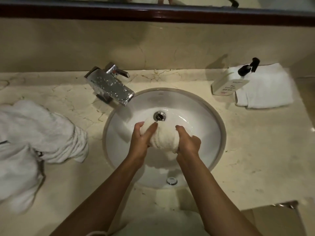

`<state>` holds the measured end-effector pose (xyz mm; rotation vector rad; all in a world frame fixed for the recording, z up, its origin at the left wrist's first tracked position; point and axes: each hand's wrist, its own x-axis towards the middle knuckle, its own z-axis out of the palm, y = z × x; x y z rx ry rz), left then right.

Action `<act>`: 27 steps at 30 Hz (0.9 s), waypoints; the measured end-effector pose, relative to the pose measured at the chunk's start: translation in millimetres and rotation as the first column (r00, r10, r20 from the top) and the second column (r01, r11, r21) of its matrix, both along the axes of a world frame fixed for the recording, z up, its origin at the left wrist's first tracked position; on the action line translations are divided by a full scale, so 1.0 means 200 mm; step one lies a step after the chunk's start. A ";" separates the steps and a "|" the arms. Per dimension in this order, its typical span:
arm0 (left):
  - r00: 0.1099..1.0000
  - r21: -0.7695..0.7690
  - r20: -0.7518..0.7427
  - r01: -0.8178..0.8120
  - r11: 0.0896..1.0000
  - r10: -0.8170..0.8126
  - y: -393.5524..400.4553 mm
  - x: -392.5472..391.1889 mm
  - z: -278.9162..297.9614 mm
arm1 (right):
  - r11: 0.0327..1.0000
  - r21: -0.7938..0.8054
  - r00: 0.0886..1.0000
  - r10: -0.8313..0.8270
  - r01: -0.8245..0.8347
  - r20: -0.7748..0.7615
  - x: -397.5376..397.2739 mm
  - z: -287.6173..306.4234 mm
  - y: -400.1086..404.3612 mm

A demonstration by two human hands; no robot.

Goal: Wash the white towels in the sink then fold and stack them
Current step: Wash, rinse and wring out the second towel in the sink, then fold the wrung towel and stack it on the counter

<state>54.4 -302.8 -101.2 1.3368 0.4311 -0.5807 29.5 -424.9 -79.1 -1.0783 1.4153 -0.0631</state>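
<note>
We're wringing: left hand (141,140) and right hand (186,143) both clench the bunched towel (163,138) over the sink (216,120). Next, probably unfurl and fold.

The sink (201,106) is glossy white ceramic; the faucet (111,86) — polished, wet chrome. Veined marble counter (255,150); rough terry towel (163,138).

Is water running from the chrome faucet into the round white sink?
No, the chrome faucet shows no stream above the round white sink.
</note>
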 end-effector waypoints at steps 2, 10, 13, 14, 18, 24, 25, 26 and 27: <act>0.998 0.052 0.027 -0.066 0.996 0.065 -0.05 -0.04 0.00 | 0.980 -0.198 1.000 -0.003 0.004 0.005 0.00 0.00 0.02; 0.821 -0.311 -0.533 0.033 0.950 -0.203 -0.06 0.08 0.08 | 0.333 -0.894 0.742 0.670 -0.300 0.001 0.02 0.21 0.09; 0.776 -0.295 -0.514 0.240 0.925 -0.365 -0.03 0.16 0.15 | 0.098 -0.961 0.548 0.834 -0.257 -0.062 0.07 0.28 0.05; 0.766 -0.276 -0.502 0.299 0.913 -0.403 -0.02 0.18 0.17 | 0.042 -0.972 0.497 0.864 -0.231 -0.081 0.10 0.29 0.04; 0.679 -0.270 -0.460 0.507 0.819 -0.572 0.02 0.20 0.19 | -0.141 -0.976 0.351 0.917 -0.167 -0.192 0.11 0.29 0.03; 0.680 -0.172 -0.442 0.576 0.799 -0.586 0.03 0.19 0.20 | -0.147 -0.937 0.295 0.923 -0.318 -0.245 0.08 0.24 -0.03; 0.700 -0.160 -0.431 0.562 0.812 -0.570 0.02 0.20 0.20 | -0.069 -0.908 0.352 0.907 -0.412 -0.229 0.09 0.25 -0.05; 0.715 -0.140 -0.420 0.557 0.819 -0.559 0.03 0.20 0.20 | 0.072 -0.863 0.431 0.885 -0.500 -0.176 0.10 0.27 -0.08; 0.730 -0.115 -0.404 0.558 0.822 -0.551 0.04 0.19 0.20 | 0.275 -0.788 0.535 0.841 -0.551 -0.081 0.09 0.28 -0.10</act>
